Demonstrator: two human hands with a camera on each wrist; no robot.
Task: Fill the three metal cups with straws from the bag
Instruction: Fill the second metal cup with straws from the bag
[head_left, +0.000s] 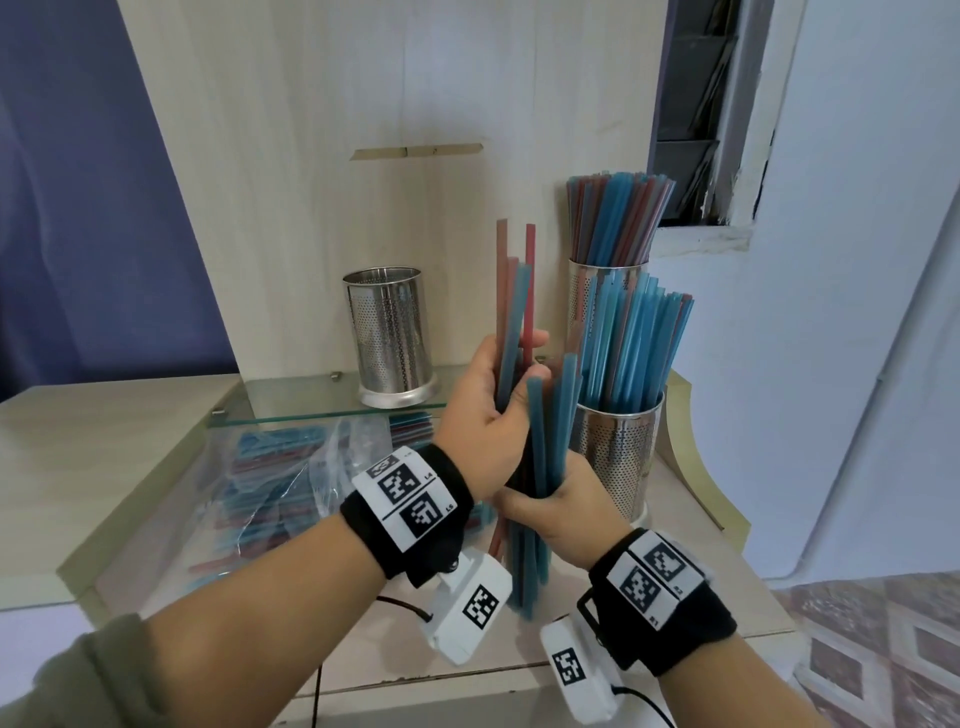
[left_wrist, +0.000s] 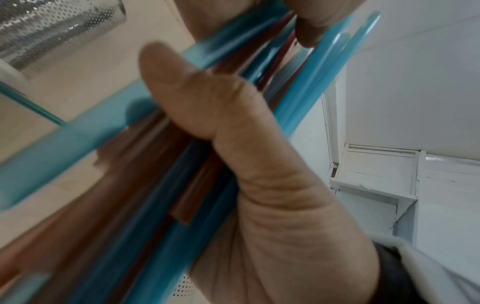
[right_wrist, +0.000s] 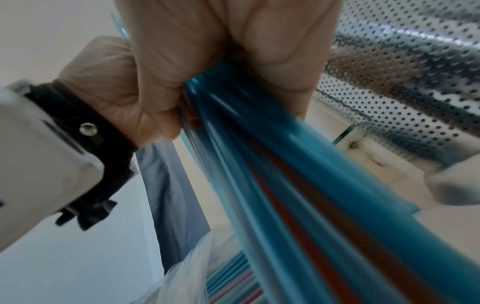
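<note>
My right hand (head_left: 556, 512) is wrapped around the low end of a bundle of straws (head_left: 537, 467), and my left hand (head_left: 491, 415) clasps them higher up. Left of the bundle lies the bag (head_left: 280, 478). Beyond it, two full cups (head_left: 618, 447) stand right and the empty cup (head_left: 389, 338) left.

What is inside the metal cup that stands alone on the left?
The left metal cup shows only its bare perforated inner wall near the rim; no straws stick out. Its bottom is hidden by the wall, so I cannot tell whether anything lies there.
</note>
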